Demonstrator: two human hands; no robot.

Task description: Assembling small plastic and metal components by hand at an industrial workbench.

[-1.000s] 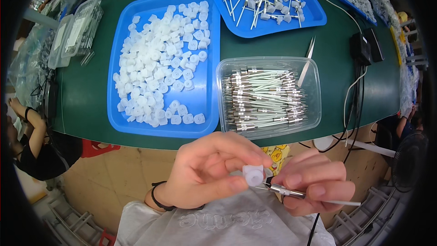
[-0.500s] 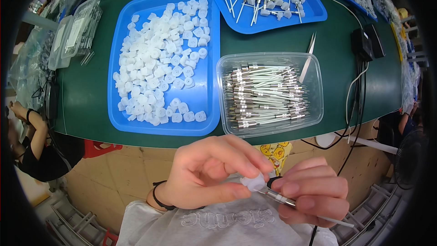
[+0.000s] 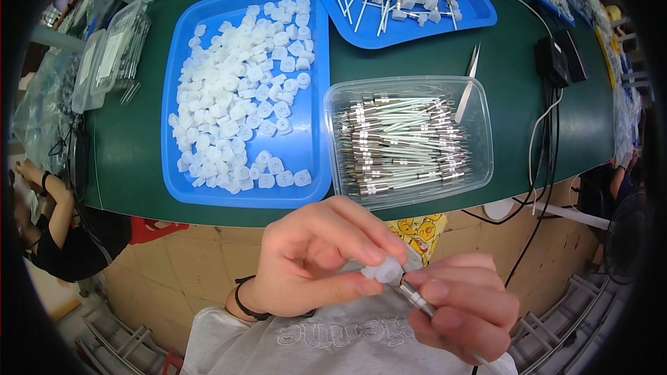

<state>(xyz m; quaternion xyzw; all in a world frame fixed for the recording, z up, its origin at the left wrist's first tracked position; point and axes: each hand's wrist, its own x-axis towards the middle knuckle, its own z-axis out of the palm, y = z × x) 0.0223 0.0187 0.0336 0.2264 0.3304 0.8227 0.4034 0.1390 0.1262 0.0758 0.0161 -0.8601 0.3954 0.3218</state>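
Observation:
Pinched between the thumb and fingers of my left hand (image 3: 316, 253) is a frosted white plastic cap (image 3: 383, 271). My right hand (image 3: 465, 302) grips a thin white rod with a metal tip piece (image 3: 415, 298), its tail slanting down to the right. The metal end points at the cap and meets it or lies very close; whether it sits inside, I cannot tell. Beyond my hands, many similar caps (image 3: 229, 90) lie heaped in a blue tray (image 3: 313, 160). A clear plastic box (image 3: 490, 139) holds many metal-ended rods (image 3: 406, 142).
A second blue tray (image 3: 479, 17) at the back holds rods with caps on. Tweezers (image 3: 467, 87) lean at the box's right edge. Black adapters (image 3: 552, 62) and cables are on the right of the green table (image 3: 410, 62). Another person's arm (image 3: 59, 198) shows at left.
My right hand has shifted slightly left and turned, so the rod slants more steeply. The metal end remains by the cap. The table shifts slightly in view.

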